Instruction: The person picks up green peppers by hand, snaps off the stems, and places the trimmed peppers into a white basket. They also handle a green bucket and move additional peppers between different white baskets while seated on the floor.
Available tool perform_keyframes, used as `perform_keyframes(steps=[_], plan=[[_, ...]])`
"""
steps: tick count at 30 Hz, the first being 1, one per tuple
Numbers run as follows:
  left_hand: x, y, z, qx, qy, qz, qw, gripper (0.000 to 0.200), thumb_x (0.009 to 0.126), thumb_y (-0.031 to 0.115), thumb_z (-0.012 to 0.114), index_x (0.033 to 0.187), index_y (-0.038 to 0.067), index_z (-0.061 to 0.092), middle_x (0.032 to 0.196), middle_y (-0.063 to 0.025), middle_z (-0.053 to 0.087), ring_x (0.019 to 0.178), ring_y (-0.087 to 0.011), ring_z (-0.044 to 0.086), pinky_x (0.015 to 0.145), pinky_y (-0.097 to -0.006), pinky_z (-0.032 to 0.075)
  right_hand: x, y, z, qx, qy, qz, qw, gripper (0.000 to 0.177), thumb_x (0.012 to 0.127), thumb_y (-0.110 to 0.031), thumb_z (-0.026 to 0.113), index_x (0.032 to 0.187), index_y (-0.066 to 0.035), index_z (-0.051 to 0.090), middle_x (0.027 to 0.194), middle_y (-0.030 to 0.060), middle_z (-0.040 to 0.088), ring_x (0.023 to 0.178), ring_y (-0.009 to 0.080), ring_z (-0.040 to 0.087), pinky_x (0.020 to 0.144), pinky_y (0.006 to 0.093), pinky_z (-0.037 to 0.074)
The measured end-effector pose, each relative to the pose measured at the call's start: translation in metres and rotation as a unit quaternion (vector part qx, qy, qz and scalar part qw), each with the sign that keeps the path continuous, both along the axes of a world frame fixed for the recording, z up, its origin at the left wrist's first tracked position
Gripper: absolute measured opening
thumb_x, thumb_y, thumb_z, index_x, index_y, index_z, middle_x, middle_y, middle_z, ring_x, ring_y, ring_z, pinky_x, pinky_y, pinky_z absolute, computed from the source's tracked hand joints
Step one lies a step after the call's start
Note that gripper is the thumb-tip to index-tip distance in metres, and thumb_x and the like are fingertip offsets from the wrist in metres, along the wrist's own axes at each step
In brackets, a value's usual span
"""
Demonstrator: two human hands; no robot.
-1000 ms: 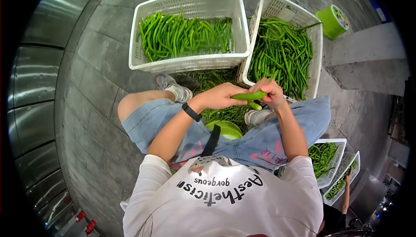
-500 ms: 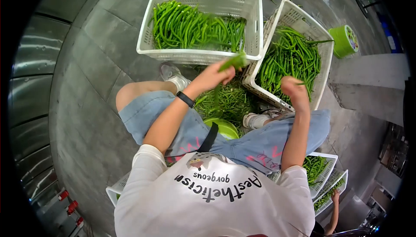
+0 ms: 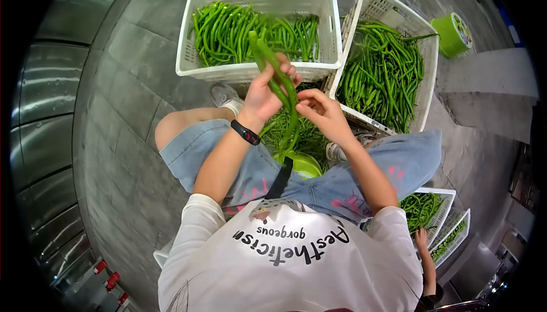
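Long green peppers (image 3: pixel 289 92) lie across my left hand (image 3: pixel 268 91), whose fingers wrap round them in front of the near wall of a white crate. Close on their right side, my right hand (image 3: pixel 322 112) has its thumb and fingertips drawn together at the peppers' edge; whether it pinches a stem is too small to tell. Behind my left hand, the white crate (image 3: pixel 259 71) holds peppers lined up side by side. A second white crate (image 3: pixel 431 78), angled to the right, holds a looser heap of peppers.
Green trimmings (image 3: pixel 307 139) cover the floor between my legs, around a lime-green round seat (image 3: pixel 305 165). A green tub (image 3: pixel 451 35) stands at the upper right. More white crates (image 3: pixel 447 198) of green vegetables are at the lower right, where another person's arm (image 3: pixel 427 266) reaches in.
My right hand has moved from over the right crate to beside my left hand. My left hand has turned palm up and shifted left, with long peppers in it. The other person's hand has moved left.
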State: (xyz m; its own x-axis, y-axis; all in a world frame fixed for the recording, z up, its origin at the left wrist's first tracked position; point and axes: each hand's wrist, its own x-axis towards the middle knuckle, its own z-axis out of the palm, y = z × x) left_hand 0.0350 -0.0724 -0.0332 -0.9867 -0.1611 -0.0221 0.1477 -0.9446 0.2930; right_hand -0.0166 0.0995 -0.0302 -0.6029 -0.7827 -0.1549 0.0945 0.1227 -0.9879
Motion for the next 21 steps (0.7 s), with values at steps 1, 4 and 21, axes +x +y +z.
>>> perform_keyframes(steps=[1,4,21], plan=[[0.0,0.002,-0.003,0.0,-0.027,0.009,1.0,0.025,0.099,0.028,0.04,0.113,0.01,0.048,0.091,-0.0017,0.05,0.093,-0.0174,0.048,0.094,-0.0371,0.04,0.001,-0.002,-0.002,0.0,0.026,-0.008,1.0,0.023,0.084,-0.016,0.066,0.102,-0.002,0.061,0.08,0.0041,0.064,0.069,0.0076,0.057,0.062,0.0226,0.046],[0.0,0.008,-0.004,-0.014,-0.104,0.038,0.994,0.029,0.099,0.027,0.04,0.12,0.009,0.046,0.096,-0.0029,0.051,0.095,-0.0176,0.05,0.093,-0.037,0.042,0.008,0.0,-0.006,0.015,0.046,-0.03,0.998,0.019,0.083,-0.015,0.066,0.094,0.0,0.061,0.07,0.0021,0.06,0.061,0.0074,0.054,0.057,0.0224,0.044],[0.003,0.027,0.005,-0.264,-0.164,0.009,0.95,0.028,0.096,0.019,0.049,0.12,0.004,0.047,0.116,-0.0137,0.058,0.111,-0.0269,0.056,0.094,-0.0398,0.047,-0.003,0.006,0.001,0.074,0.171,-0.097,0.978,0.023,0.081,-0.018,0.067,0.096,-0.002,0.059,0.078,0.008,0.063,0.069,0.0166,0.061,0.059,0.0285,0.047]])
